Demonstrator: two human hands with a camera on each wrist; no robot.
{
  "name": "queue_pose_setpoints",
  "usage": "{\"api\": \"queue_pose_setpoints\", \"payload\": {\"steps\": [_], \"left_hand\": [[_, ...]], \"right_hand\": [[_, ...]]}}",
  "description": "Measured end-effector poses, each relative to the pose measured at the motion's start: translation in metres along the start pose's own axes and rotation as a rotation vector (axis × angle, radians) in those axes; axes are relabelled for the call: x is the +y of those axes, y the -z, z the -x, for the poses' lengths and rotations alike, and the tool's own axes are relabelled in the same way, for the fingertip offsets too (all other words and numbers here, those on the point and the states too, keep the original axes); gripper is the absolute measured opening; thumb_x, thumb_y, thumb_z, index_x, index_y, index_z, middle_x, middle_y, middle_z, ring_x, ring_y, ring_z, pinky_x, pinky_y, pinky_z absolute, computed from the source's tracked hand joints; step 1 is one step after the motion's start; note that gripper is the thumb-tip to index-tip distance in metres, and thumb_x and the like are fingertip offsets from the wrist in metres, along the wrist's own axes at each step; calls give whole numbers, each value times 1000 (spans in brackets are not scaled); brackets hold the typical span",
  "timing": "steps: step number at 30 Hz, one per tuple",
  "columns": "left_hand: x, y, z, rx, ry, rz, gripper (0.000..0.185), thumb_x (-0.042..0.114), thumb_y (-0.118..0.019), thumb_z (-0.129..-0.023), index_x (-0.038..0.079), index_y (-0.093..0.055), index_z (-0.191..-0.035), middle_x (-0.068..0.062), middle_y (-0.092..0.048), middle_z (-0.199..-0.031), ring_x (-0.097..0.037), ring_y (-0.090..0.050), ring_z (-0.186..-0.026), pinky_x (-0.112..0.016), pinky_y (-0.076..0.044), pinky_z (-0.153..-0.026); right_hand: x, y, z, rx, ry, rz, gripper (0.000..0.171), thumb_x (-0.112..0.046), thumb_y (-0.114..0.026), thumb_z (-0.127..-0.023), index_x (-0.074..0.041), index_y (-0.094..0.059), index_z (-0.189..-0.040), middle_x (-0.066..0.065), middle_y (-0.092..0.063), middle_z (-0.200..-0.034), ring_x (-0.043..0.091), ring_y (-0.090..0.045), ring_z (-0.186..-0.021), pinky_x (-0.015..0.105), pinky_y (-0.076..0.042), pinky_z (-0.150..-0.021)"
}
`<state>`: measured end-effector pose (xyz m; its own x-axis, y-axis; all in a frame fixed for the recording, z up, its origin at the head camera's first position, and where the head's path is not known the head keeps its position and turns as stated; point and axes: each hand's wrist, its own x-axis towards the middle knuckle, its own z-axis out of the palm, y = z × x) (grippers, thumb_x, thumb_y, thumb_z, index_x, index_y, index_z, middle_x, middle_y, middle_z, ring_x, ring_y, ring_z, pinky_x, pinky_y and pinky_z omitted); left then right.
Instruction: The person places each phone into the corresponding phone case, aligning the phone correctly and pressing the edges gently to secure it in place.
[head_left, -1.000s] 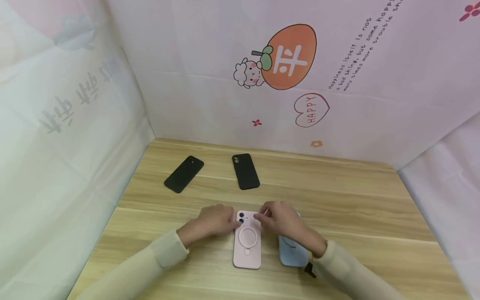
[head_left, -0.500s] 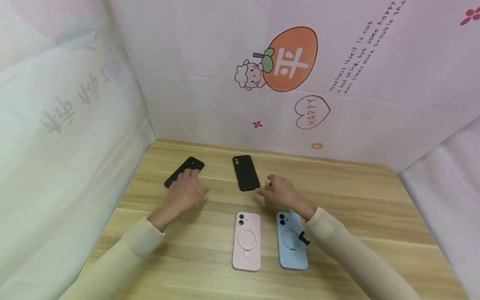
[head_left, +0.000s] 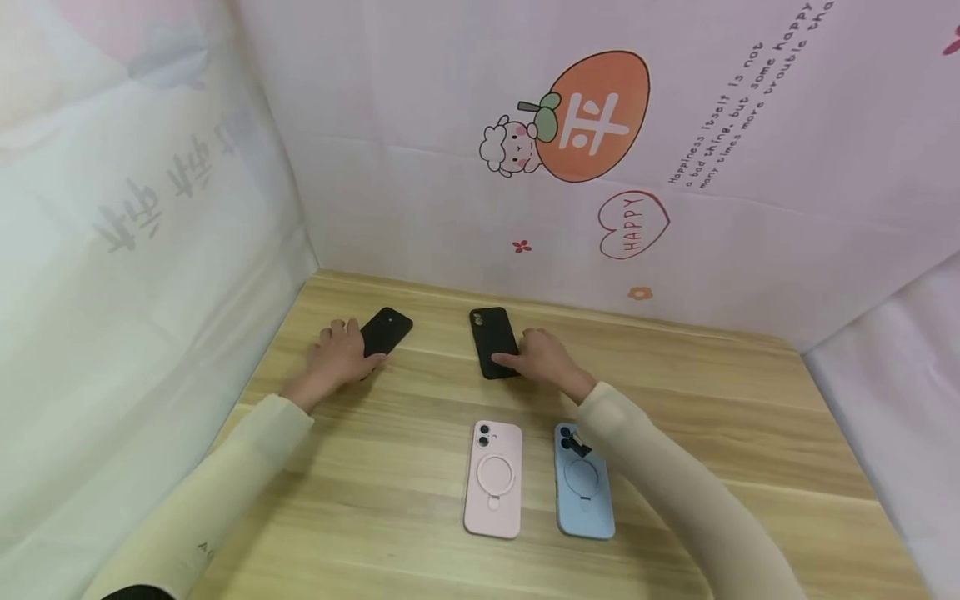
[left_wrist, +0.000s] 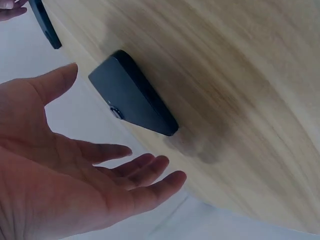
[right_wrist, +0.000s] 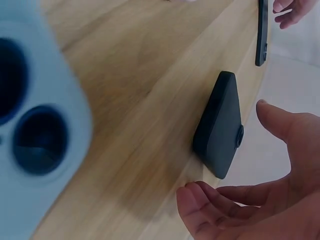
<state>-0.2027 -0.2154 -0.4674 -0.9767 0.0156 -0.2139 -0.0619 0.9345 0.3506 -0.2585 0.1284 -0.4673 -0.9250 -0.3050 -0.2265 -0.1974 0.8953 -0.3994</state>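
Two arms in cream sleeves reach forward over a wooden bench (head_left: 675,375) toward its far edge. The left hand (head_left: 335,357) lies palm down at the far left corner, over the near end of a black phone case (head_left: 386,330) that sits at a slant. In the left wrist view its fingers (left_wrist: 145,170) are straight and loosely spread, the thumb held apart, with the case just beyond the fingertips; they are not curled around it. The right hand (head_left: 542,357) rests near the middle of the far edge beside a second black phone case (head_left: 493,340), thumb against its near end. From the right wrist its fingers (right_wrist: 210,205) are relaxed and open around the case. Near the front edge, side by side, lie a pink phone case (head_left: 493,478) and a blue phone case (head_left: 584,492).
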Motion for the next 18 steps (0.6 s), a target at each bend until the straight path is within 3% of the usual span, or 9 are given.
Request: {"api": "queue_pose_setpoints", "payload": {"steps": [2,5,8,13,18], "left_hand": [[2,1,-3,-25,6,-5,92,45,-63,-105,-20,-22,-155,-47,-26,-156,-63,-32,-142,-76,-38,-112],[4,2,-7,-49,18,-6,96,47,-63,-104,-22,-21,-154,-47,-25,-156,-62,-31,-142,-76,-40,-111],[5,1,-11,-60,25,5,95,46,-65,-103,-25,-25,-151,-47,-29,-151,-60,-33,-139,-73,-44,-107],[6,-2,-17,-62,13,-23,87,47,-68,-100,-27,-41,-138,-44,-39,-135,-51,-39,-123,-62,-53,-92],[8,-6,-22,-43,24,-45,70,44,-69,-101,-21,-57,-123,-37,-40,-130,-47,-40,-119,-56,-56,-85]], "right_hand": [[-4,0,-3,7,4,15,68,-52,-72,-98,12,-63,-118,26,-68,-107,25,-57,-84,35,-51,-70],[-10,-3,-7,15,11,41,75,-52,-71,-99,17,-61,-127,30,-67,-120,33,-60,-106,42,-56,-88],[-15,-5,-10,13,12,64,75,-53,-68,-101,18,-62,-125,32,-67,-121,38,-58,-117,48,-55,-98],[-20,-11,-15,17,-20,70,71,-53,-69,-100,15,-65,-120,29,-65,-116,36,-54,-109,48,-54,-95],[-23,-17,-21,29,-93,80,67,-58,-69,-98,8,-68,-113,29,-60,-123,38,-54,-111,49,-56,-84]]}}
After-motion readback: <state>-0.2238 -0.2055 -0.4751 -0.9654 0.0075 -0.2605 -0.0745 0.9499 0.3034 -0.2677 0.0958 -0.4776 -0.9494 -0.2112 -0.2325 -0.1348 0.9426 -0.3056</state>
